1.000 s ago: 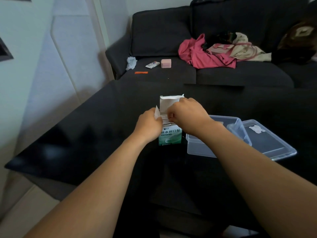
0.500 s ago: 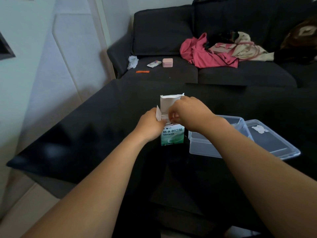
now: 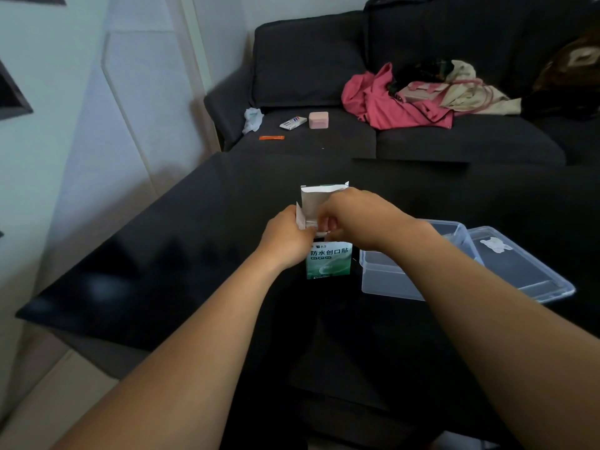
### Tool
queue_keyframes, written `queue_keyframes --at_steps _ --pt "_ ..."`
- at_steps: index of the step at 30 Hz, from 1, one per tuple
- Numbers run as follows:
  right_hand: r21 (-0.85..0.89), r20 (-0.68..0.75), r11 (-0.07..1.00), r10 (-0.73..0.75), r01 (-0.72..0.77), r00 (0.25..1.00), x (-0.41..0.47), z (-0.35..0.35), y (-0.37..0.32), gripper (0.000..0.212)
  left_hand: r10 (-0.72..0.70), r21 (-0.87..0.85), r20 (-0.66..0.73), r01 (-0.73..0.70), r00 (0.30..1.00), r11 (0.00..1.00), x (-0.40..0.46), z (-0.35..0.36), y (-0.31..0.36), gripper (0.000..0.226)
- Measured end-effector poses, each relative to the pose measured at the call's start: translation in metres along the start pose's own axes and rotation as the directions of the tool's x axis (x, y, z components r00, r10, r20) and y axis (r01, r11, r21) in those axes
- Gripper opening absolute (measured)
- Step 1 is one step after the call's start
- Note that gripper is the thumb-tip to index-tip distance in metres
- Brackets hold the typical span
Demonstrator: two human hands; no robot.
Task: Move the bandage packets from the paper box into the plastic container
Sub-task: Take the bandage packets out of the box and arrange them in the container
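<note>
A green and white paper box (image 3: pixel 328 263) stands upright on the black table (image 3: pixel 162 254), its top flap (image 3: pixel 316 198) folded up and open. My left hand (image 3: pixel 287 237) grips the box's upper left side. My right hand (image 3: pixel 360 219) reaches over the box's open top, its fingers curled into the opening and pinching white bandage packets (image 3: pixel 314 225) at the mouth. The clear plastic container (image 3: pixel 389 277) stands open just right of the box, partly hidden by my right forearm.
The container's clear lid (image 3: pixel 526 271) lies to the right of it. Behind the table stands a dark sofa (image 3: pixel 422 141) with pink clothes (image 3: pixel 389 102), a pink case (image 3: pixel 318 120), a small packet (image 3: pixel 293 122) and a tissue (image 3: pixel 252 120).
My right hand has dipped lower into the box's open top. The left hand keeps its hold on the box, which stays in place.
</note>
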State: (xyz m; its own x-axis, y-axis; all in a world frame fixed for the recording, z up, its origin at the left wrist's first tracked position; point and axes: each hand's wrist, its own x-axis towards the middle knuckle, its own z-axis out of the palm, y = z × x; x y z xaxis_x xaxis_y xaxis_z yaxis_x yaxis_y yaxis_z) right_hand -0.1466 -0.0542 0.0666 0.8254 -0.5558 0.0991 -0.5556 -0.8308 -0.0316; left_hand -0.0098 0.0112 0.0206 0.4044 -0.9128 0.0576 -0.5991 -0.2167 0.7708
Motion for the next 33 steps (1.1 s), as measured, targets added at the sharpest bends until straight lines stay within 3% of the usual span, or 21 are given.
queue_keyframes --at_steps 3,8,14,21,25,28,30,33 --pt "-0.011 -0.052 0.999 0.035 -0.035 0.998 0.002 0.003 -0.003 0.014 -0.017 0.011 -0.009 0.017 1.0 1.0 0.0 0.001 0.001 0.025" --pt "0.014 -0.093 0.998 0.067 -0.066 0.993 0.002 0.005 -0.004 0.015 -0.04 0.025 -0.026 0.041 0.999 0.999 0.001 0.003 0.002 0.021" --pt "0.167 -0.051 0.977 0.14 -0.13 0.989 0.006 0.011 0.004 0.01 -0.047 0.019 -0.015 0.047 0.999 0.999 0.001 0.003 0.001 0.022" --pt "0.224 0.001 0.966 0.129 -0.126 0.992 0.011 0.02 0.015 0.005 -0.057 -0.009 -0.015 0.056 0.998 0.998 0.001 0.003 0.001 0.025" --pt "0.255 -0.023 0.96 0.122 -0.112 0.992 0.013 0.025 0.018 0.005 -0.068 0.002 -0.008 0.068 0.998 0.998 0.003 0.004 -0.001 0.025" --pt "0.276 -0.069 0.957 0.113 -0.09 0.991 0.008 0.023 0.019 0.004 -0.122 -0.092 -0.002 0.121 0.993 0.988 0.003 0.003 0.0 0.021" --pt "0.291 -0.137 0.954 0.113 -0.068 0.984 0.004 0.015 0.019 0.004 -0.178 -0.195 0.002 0.175 0.984 0.965 0.005 0.001 0.003 0.032" --pt "0.302 -0.269 0.953 0.116 -0.03 0.956 -0.003 -0.005 0.019 0.006 -0.208 -0.233 -0.024 0.197 0.978 0.952 0.007 -0.003 0.006 0.073"
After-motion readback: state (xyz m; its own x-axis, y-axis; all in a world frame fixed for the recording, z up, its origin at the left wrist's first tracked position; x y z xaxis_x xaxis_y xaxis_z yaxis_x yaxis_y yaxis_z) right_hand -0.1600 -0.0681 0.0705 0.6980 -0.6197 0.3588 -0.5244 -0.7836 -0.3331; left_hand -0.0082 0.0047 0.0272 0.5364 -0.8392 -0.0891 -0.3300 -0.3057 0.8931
